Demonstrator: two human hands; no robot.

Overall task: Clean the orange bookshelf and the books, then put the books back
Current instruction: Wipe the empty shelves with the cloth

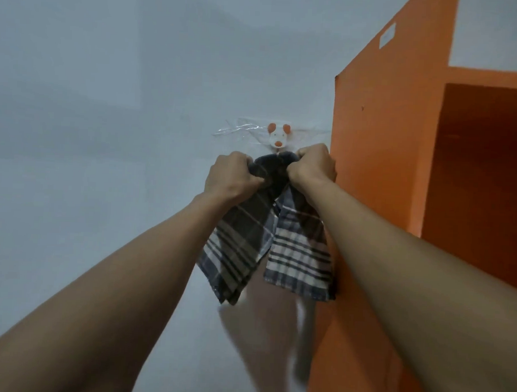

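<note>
Wall (pixel 106 130): cloth (pixel 299 257), left hand (pixel 231 177), right hand (pixel 312 165)

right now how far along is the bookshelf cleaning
Done: the visible compartment of the orange bookshelf holds no books. In hand: left hand and right hand both grip the plaid cloth under the wall hook; taking it or hanging it back, I cannot tell. Left: no books are in view, so returning them is unconfirmed.

wall (pixel 106 130): pale, bears a mouse-shaped hook (pixel 278 136) under clear film (pixel 239 128).
hook: checked cloth (pixel 296 256) bunched just below it, two ends hanging down.
shelf (pixel 377 171): orange, just right of the hook; white label (pixel 387 35) on its side.
</note>
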